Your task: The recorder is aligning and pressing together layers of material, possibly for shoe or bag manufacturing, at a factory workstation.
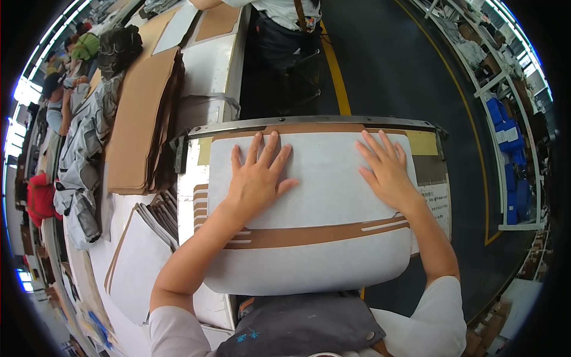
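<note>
A white flat sheet (pixel 324 178) with rounded corners lies on a small work table (pixel 309 123) with a metal rim, right in front of me. A brown strip (pixel 309 235) shows between this sheet and a second white piece (pixel 309 265) lying nearer to me. My left hand (pixel 257 175) rests flat on the left part of the sheet, fingers spread. My right hand (pixel 386 166) lies flat on the right part, fingers spread too. Neither hand grips anything.
A tall stack of brown cardboard sheets (pixel 143 125) stands to the left, with white-and-brown folded pieces (pixel 140 259) below it. Grey garments (pixel 83 154) are piled further left. Another person (pixel 285 30) stands beyond the table. Shelving with blue bins (pixel 508 154) lines the right.
</note>
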